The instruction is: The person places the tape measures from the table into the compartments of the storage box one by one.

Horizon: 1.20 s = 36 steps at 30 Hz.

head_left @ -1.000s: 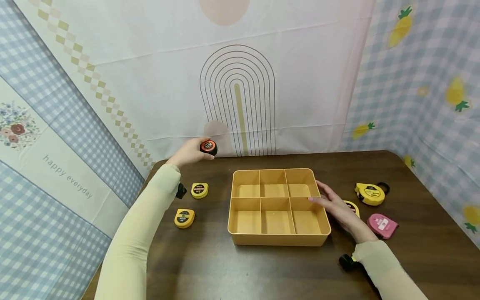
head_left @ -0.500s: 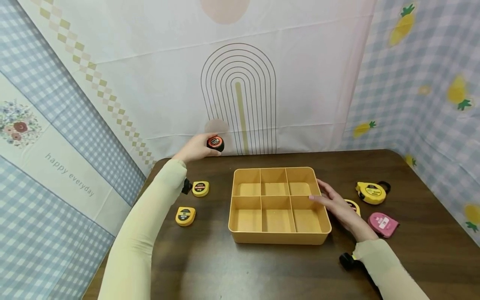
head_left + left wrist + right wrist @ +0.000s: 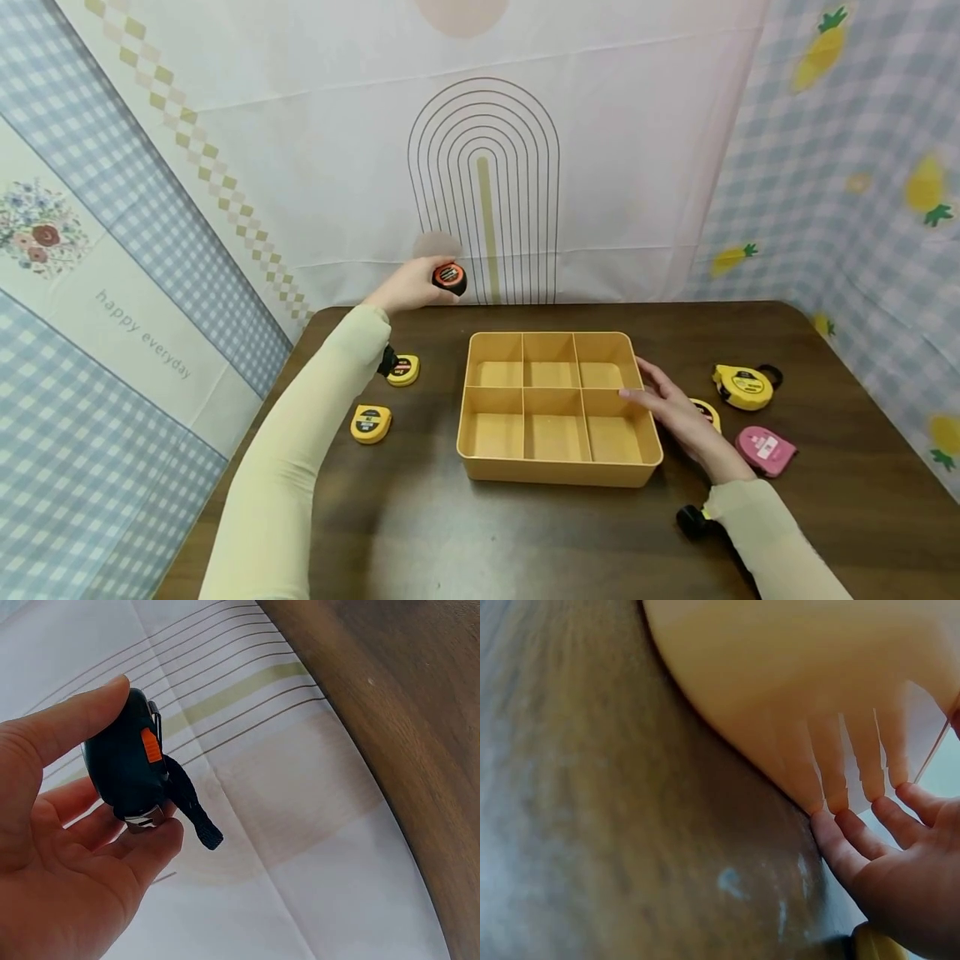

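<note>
My left hand (image 3: 412,285) holds a black tape measure (image 3: 449,278) with an orange-ringed label above the table's far left. In the left wrist view, thumb and fingers pinch the tape measure (image 3: 127,761), showing an orange button, a metal tip and a dangling black strap. A yellow divided box (image 3: 561,472) with several compartments stands mid-table; no items show inside. At its right side my right hand (image 3: 675,412) grips the wall, thumb over the rim and fingers outside. The right wrist view has the fingertips of my right hand (image 3: 900,862) touching the box's glossy outer wall (image 3: 780,697).
Two yellow tape measures, a nearer one (image 3: 371,423) and a farther one (image 3: 403,370), lie left of the box. To its right are a yellow tape measure with a black strap (image 3: 744,387), a pink one (image 3: 766,451), and another yellow one (image 3: 707,412) partly behind my right hand.
My left hand has carried the black tape measure rightward and slightly up in the head view. The right hand stays at the box's side.
</note>
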Tool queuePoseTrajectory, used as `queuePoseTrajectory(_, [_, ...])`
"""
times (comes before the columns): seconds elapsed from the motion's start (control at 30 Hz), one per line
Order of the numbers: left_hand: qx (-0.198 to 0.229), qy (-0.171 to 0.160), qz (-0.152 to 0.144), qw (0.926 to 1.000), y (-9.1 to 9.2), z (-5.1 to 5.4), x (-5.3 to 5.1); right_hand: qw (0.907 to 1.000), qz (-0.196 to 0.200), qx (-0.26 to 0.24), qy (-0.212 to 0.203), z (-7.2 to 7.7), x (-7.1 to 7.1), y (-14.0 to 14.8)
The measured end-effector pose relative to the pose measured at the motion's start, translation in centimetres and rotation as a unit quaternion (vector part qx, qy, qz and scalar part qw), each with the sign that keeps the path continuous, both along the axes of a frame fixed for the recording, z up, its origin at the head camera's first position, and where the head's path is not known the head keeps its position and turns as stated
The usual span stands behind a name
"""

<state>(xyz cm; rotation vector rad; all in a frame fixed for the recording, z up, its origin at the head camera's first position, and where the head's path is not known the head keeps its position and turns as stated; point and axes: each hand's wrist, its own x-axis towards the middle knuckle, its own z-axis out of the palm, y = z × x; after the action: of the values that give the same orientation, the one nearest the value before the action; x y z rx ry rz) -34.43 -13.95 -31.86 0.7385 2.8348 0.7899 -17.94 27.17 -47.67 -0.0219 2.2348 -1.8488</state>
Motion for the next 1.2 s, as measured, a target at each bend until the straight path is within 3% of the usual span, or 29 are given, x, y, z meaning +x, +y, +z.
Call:
queuePoseTrajectory(0.6, [-0.006, 0.009, -0.031, 0.9995, 2.1, 0.6, -0.3, 0.9998, 0.004, 0.021, 0.007, 0.5, -0.2, 0.3])
queuePoseTrajectory(1.2, [-0.006, 0.003, -0.055, 0.9985, 4.5, 1.0, 0.7, 0.9997, 0.015, 0.016, 0.014, 0.3, 0.0, 0.2])
